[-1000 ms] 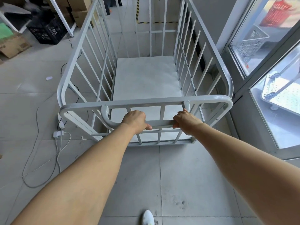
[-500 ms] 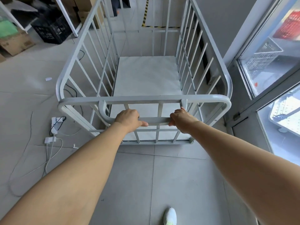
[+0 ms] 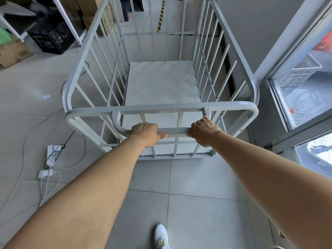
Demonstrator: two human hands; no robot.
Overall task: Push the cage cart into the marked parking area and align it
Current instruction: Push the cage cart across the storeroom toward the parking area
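A white barred cage cart [image 3: 161, 107] with an empty flat deck stands straight ahead of me on the tiled floor. My left hand [image 3: 146, 133] and my right hand [image 3: 204, 133] both grip its low horizontal handle bar [image 3: 177, 131] on the near end, about a hand's width apart. Yellow-and-black striped floor tape [image 3: 160, 17] shows through the far bars, ahead of the cart. The cart's right side runs close along the grey wall [image 3: 251, 33].
A white power strip [image 3: 52, 155] with adapter and loose cables lies on the floor left of the cart. A black crate [image 3: 51, 37] and cardboard boxes [image 3: 13, 53] sit far left. Glass door panels [image 3: 303, 78] line the right. My white shoe [image 3: 161, 236] is below.
The cart has rolled forward along the wall toward the striped tape, and I have stepped after it. The power strip now lies nearer its rear corner. Both hands keep the same grip.
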